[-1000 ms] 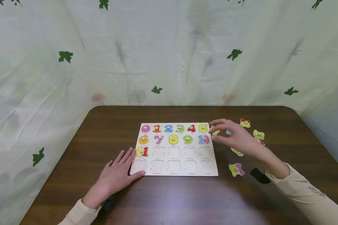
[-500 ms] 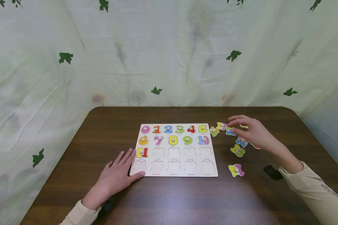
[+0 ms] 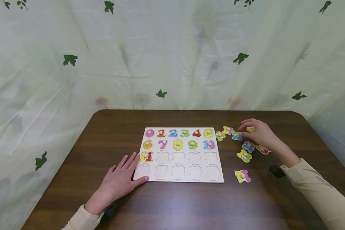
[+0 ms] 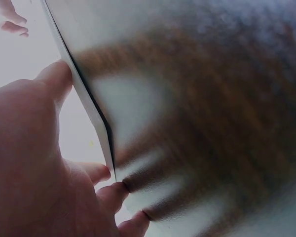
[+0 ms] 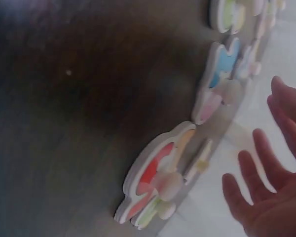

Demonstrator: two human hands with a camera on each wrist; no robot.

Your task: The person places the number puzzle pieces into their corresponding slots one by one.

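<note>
A white wooden number board (image 3: 169, 163) lies on the table; its upper rows hold coloured number pieces, and recesses show below the 11 piece (image 3: 146, 156) and to its right. My left hand (image 3: 119, 183) rests with spread fingers at the board's lower left corner, the thumb on the front edge. At the right, my right hand (image 3: 260, 132) hovers over loose knobbed pieces, fingers loosely bent and nothing seen between them. Its fingertips are nearest a blue and green piece (image 3: 237, 135); contact cannot be made out. In the right wrist view the fingers (image 5: 269, 158) are spread.
Other loose pieces lie right of the board: a pink and yellow 17 (image 3: 227, 130), a blue and pink piece (image 3: 248, 146), a red and yellow piece (image 3: 263, 149), a green and yellow 13 (image 3: 244, 156) and a yellow and pink piece (image 3: 242, 176). A curtain (image 3: 172, 64) hangs behind the table.
My right hand has moved from the board's upper right corner rightward to above the loose pieces, uncovering several. My left hand stays on the board's edge.
</note>
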